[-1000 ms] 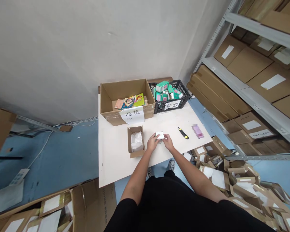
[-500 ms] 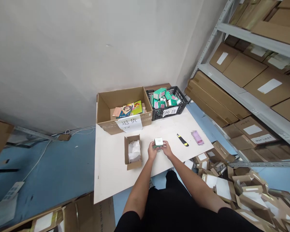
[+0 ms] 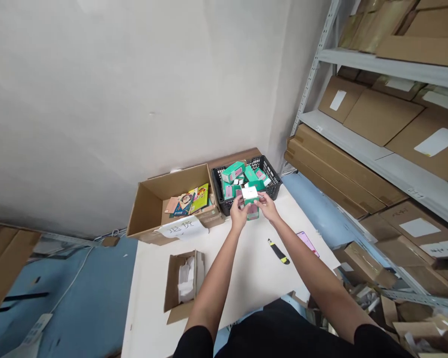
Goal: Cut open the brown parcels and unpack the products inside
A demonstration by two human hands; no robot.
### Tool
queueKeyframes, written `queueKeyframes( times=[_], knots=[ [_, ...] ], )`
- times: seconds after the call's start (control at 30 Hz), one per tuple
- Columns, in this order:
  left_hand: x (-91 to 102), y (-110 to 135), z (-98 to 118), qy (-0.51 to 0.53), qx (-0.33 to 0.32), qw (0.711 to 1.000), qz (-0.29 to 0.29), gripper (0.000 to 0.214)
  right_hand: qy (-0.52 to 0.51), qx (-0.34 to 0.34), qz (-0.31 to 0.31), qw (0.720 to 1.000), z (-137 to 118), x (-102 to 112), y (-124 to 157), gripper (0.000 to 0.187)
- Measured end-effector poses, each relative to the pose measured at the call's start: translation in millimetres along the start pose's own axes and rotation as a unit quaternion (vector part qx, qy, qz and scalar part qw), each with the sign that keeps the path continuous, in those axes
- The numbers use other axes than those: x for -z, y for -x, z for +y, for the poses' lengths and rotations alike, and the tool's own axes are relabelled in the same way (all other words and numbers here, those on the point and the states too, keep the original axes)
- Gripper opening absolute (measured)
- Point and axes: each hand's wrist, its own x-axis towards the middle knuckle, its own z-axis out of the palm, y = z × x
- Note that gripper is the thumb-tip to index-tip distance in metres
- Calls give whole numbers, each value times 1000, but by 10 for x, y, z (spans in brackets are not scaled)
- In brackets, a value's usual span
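Shelving [image 3: 362,155] stacked with cartons is seen along the right. To its left stands the desk [image 3: 242,263], on which the work is laid out. At its far left a large box [image 3: 149,209] is placed, with books [image 3: 199,197] inside and a handwritten sheet [image 3: 182,227] fixed to its near wall. Just beside it, at the far right, the crate [image 3: 273,181] is filled with green packs [image 3: 233,171]. Nearer, on the left, a small box [image 3: 171,283] is left open, with white packing [image 3: 186,281] inside.

At the near side of the crate, the pack [image 3: 251,195] is held between the left hand [image 3: 239,215] and the right hand [image 3: 269,208]. The fingers of both are closed on its sides, and its white end is turned up. Whether it is over the rim or just short of it cannot be told.

The step in hand is judged to be a two-handed hold at the crate. For any move from here, even pressure would be called for from both sides, the near rim would have to be cleared, and the loose packs should not be knocked.

To the right, a pink phone [image 3: 308,242] is partly covered by the right forearm; the cutter [image 3: 279,251] is laid between the forearms.
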Motion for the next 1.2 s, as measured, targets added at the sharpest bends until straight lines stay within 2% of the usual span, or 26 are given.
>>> queueKeyframes(
  times=[0.13,0.23,0.33,0.43,0.5,0.57,0.73,0.87,1.0,1.1,1.2],
  knots=[
    [-589,-989,539,-21,-55,998,8,56,16,71,10,997,-535,382,-1068,60],
    [-853,-1632,912,-58,-64,996,17,57,47,91,18,995,-880,553,-1795,63],
    [-858,-2016,1161,-127,-54,989,50,69,105,86,83,987,-1055,666,-2263,63],
    [-593,-2023,1216,-174,-87,979,55,72,136,97,147,975,-1008,669,-2312,59],
    [-303,-1834,1156,-195,-140,970,43,66,133,110,151,973,-900,556,-2109,56],
    [44,-1542,1043,-216,-176,960,30,62,133,134,131,973,-781,345,-1770,54],
    [1048,-674,657,-245,-180,952,30,59,159,200,55,965,-574,-431,-691,50],
    [1933,65,306,-256,-126,958,21,58,176,207,-12,962,-443,-1153,160,52],
    [2767,866,-126,-281,-39,959,-21,58,191,186,-86,960,-217,-1988,967,55],
    [3268,1488,-478,-332,27,939,-85,51,197,162,-152,955,-3,-2613,1548,59],
    [3620,2082,-751,-406,83,898,-149,43,232,137,-218,938,201,-3052,2079,62]
  ],
)
